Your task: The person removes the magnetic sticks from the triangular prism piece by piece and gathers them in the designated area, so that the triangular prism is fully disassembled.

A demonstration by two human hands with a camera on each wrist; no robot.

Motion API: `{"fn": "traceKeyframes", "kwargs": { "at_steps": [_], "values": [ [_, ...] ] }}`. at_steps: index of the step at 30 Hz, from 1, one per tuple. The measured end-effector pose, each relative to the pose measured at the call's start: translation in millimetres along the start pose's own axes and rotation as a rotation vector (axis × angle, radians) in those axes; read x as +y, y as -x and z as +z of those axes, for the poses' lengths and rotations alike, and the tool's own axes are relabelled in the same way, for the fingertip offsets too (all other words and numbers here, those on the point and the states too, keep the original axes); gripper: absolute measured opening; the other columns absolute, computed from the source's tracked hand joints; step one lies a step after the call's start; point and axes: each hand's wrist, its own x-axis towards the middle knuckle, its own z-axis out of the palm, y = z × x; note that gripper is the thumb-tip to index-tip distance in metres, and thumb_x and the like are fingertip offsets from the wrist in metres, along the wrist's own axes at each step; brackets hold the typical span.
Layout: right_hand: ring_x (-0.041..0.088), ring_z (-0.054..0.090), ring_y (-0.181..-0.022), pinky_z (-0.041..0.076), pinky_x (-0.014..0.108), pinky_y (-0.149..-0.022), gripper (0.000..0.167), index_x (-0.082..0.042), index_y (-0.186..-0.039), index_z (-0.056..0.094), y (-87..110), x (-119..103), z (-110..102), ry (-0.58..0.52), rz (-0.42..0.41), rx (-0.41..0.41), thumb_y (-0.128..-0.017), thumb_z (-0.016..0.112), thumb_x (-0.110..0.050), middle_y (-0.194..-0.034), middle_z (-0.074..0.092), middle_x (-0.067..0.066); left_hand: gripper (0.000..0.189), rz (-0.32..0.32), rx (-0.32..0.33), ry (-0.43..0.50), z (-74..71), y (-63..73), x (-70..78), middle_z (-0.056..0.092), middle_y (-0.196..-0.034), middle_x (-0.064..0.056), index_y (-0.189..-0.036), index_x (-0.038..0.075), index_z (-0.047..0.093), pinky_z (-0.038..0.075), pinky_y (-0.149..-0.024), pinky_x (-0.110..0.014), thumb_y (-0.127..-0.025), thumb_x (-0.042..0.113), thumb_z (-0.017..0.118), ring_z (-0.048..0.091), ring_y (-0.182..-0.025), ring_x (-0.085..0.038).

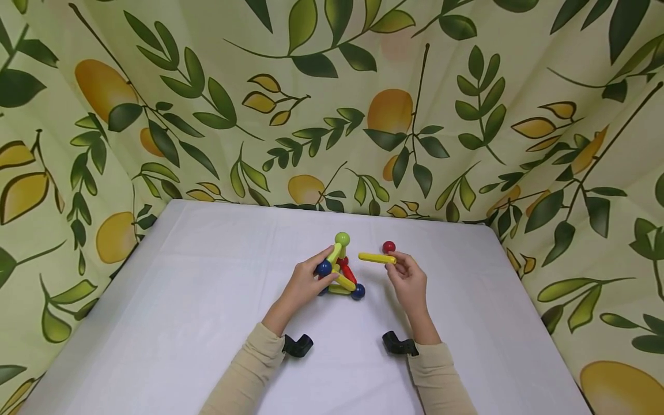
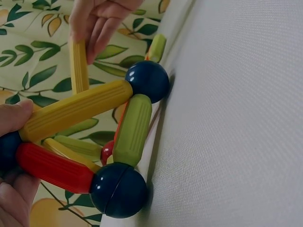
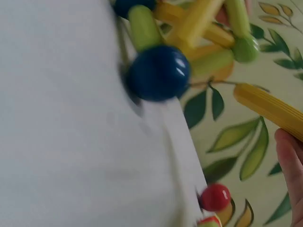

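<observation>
A frame of coloured rods and balls, like a magnetic building set, stands on the table. My left hand (image 1: 305, 280) grips it at an upper blue ball (image 1: 324, 268), thumb by a yellow rod (image 2: 78, 109). Other parts include a red rod (image 2: 56, 168), a green rod (image 2: 133, 130), a lower blue ball (image 1: 358, 291) and a lime ball (image 1: 342, 238) on top. To the right of the frame, my right hand (image 1: 411, 280) pinches a loose yellow rod (image 1: 376, 258) by one end. That rod's free end points toward the frame without touching it.
A red ball (image 1: 388, 247) lies on the table (image 1: 207, 253) just beyond the right hand. Near it, a green and red piece (image 3: 209, 222) is partly cut off in the right wrist view. Behind the table hangs a leaf-patterned curtain (image 1: 321, 127).
</observation>
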Motion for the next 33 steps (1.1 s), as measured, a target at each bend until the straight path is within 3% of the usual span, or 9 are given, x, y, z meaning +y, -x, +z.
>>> {"fn": "traceKeyframes", "kwargs": {
  "at_steps": [3, 8, 16, 27, 33],
  "values": [
    [0.016, 0.068, -0.085, 0.052, 0.009, -0.068, 0.026, 0.014, -0.113, 0.058, -3.6, -8.4, -16.5, -0.008, 0.015, 0.034, -0.087, 0.059, 0.007, -0.105, 0.064, 0.03, 0.063, -0.002, 0.002, 0.007, 0.0, 0.0, 0.4, 0.049, -0.141, -0.015, -0.142, 0.008, 0.044, 0.046, -0.098, -0.035, -0.085, 0.014, 0.071, 0.051, -0.126, -0.029],
    [-0.001, 0.064, -0.081, 0.052, 0.009, -0.072, 0.025, 0.013, -0.113, 0.057, -12.1, 1.7, -42.6, -0.014, 0.033, 0.101, -0.09, 0.057, 0.005, -0.106, 0.063, 0.028, 0.063, 0.006, 0.011, 0.012, -0.6, 0.3, 0.7, 0.049, -0.14, -0.015, -0.141, 0.008, 0.045, 0.046, -0.098, -0.036, -0.084, 0.014, 0.072, 0.051, -0.126, -0.03],
    [0.0, 0.066, -0.082, 0.053, 0.013, -0.073, 0.029, 0.009, -0.118, 0.057, -25.2, 50.2, -86.9, -0.119, 0.174, 0.219, -0.091, 0.059, -0.002, -0.099, 0.061, -0.001, 0.063, 0.017, 0.003, 0.001, 0.1, -0.3, -0.4, 0.049, -0.14, -0.016, -0.141, 0.008, 0.044, 0.046, -0.097, -0.036, -0.085, 0.015, 0.071, 0.051, -0.126, -0.03],
    [0.001, 0.065, -0.077, 0.054, 0.013, -0.072, 0.04, 0.007, -0.128, 0.049, -35.7, 87.3, -124.0, -0.219, 0.454, 0.245, -0.093, 0.059, -0.011, -0.091, 0.062, -0.004, 0.063, -0.005, 0.002, -0.012, -0.7, -1.0, -0.3, 0.05, -0.14, -0.014, -0.142, 0.01, 0.044, 0.047, -0.097, -0.035, -0.085, 0.016, 0.071, 0.051, -0.126, -0.029],
    [-0.001, 0.063, -0.073, 0.053, 0.012, -0.07, 0.043, 0.004, -0.132, 0.048, -40.3, 101.1, -127.3, -0.138, 0.556, 0.212, -0.095, 0.056, -0.016, -0.089, 0.059, -0.009, 0.063, 0.018, 0.001, -0.011, 0.4, -0.8, -1.4, 0.049, -0.14, -0.016, -0.142, 0.009, 0.044, 0.047, -0.097, -0.036, -0.085, 0.015, 0.071, 0.051, -0.126, -0.03]
  ]
}}
